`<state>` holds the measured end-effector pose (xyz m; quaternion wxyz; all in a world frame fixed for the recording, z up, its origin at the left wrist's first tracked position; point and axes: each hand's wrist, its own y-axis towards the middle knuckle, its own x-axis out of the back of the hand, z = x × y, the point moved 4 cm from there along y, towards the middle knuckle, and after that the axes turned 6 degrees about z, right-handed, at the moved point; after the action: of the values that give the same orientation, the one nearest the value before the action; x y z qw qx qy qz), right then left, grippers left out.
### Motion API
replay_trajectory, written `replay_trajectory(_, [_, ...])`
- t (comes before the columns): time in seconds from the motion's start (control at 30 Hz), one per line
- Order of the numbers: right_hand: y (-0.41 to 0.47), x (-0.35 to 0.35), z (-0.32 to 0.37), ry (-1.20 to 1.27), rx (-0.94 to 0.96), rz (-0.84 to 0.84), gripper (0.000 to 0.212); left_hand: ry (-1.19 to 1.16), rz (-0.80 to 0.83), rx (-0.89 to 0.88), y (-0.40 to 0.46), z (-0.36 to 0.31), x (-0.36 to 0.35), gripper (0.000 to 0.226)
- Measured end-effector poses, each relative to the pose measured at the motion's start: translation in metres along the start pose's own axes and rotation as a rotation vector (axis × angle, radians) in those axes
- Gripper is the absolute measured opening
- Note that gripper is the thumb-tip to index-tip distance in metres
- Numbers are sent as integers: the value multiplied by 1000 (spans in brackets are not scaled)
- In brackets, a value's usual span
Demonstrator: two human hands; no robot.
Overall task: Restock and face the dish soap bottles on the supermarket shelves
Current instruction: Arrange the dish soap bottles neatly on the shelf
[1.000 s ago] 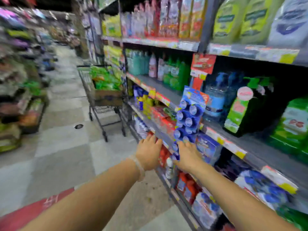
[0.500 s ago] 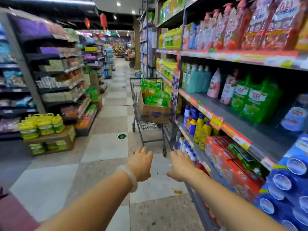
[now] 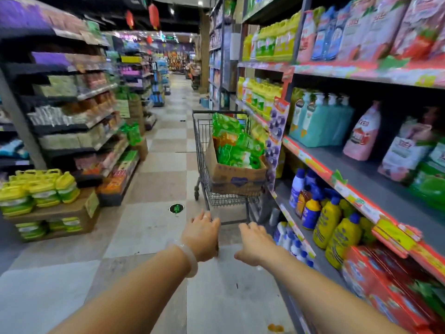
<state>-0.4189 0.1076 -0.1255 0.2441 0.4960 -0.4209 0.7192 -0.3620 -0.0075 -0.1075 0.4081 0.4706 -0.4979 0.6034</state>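
Both hands out over the aisle floor, holding nothing: left hand [image 3: 201, 235] and right hand [image 3: 255, 244] with fingers loosely relaxed. Ahead, near the shelves [image 3: 361, 196], a cart [image 3: 204, 150] carrying a cardboard box [image 3: 237, 175] of green soap packs [image 3: 234, 145]. Yellow soap bottles [image 3: 337, 233] upright on the lower shelf, right.

1. The floor [image 3: 156, 237] ahead of me is a checkerboard of pale grey and beige tiles; a round green sticker [image 3: 176, 208] sits on it.
2. The cart [image 3: 204, 153] is dark grey wire; its cardboard box [image 3: 237, 175] is brown with a purple mark; the pouches [image 3: 237, 143] inside are bright green with some orange.
3. My bracelet [image 3: 190, 260] is milky white.
4. The bottles [image 3: 337, 233] on my right are yellow with blue caps; the shelf edges [image 3: 310, 162] are red and yellow.
5. The jugs [image 3: 41, 189] on the left are yellow-green.
6. The lanterns [image 3: 153, 15] overhead are red.
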Motion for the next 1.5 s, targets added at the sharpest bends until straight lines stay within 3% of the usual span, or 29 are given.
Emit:
replay_trajectory(0.3, [208, 102, -1, 93, -72, -26, 68, -17, -10, -94, 233, 96, 57, 62])
replay_trajectory(0.57, [374, 142, -55, 183, -161, 39, 73, 14, 23, -218, 413, 114, 59, 57])
replay_trajectory(0.9, [594, 233, -136, 344, -207, 5, 75, 65, 84, -172, 650, 147, 134, 69])
replay_trajectory(1.1, [664, 243, -173, 442, -266, 53, 68, 62, 171, -216, 744, 135, 140, 84])
replay_trajectory(1.33, [720, 240, -207, 710, -417, 10, 57, 19, 220, -329, 846, 113, 144, 84])
replay_trajectory(1.5, [767, 245, -213, 1028, -556, -218, 42, -134, 362, -440, 921, 97, 143, 76])
